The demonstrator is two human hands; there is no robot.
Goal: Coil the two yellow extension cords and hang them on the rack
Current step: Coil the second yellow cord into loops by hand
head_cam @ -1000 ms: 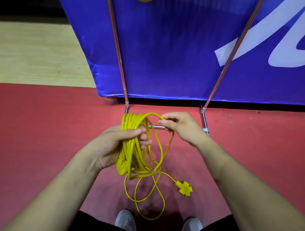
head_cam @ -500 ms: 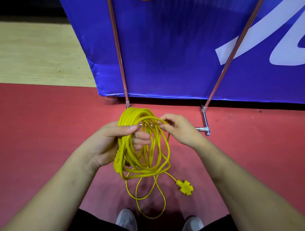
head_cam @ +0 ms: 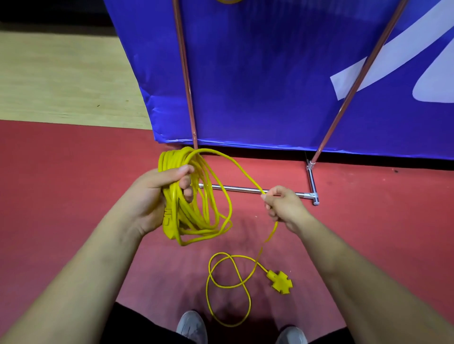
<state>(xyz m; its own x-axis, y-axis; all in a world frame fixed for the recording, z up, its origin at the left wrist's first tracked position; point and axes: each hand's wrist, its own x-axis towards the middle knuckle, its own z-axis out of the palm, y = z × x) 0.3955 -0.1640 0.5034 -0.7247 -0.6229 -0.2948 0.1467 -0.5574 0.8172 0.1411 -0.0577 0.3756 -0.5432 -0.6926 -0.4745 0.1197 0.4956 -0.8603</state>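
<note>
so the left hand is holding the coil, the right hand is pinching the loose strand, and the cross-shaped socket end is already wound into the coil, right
Not quite. The left hand holds the coil and the right hand pinches the loose strand, but the cross-shaped socket end lies on the red floor, not yet wound in, as the head view shows.

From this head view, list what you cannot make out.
- Second cord: only a yellow sliver at the top edge of the head view, cut off.
- Rack: its top lies beyond the frame.
- Plug lettering: too blurred to read.
- Left hand palm: covered by the coil.
- Right hand fingertips: curled under, around the cord.
</note>
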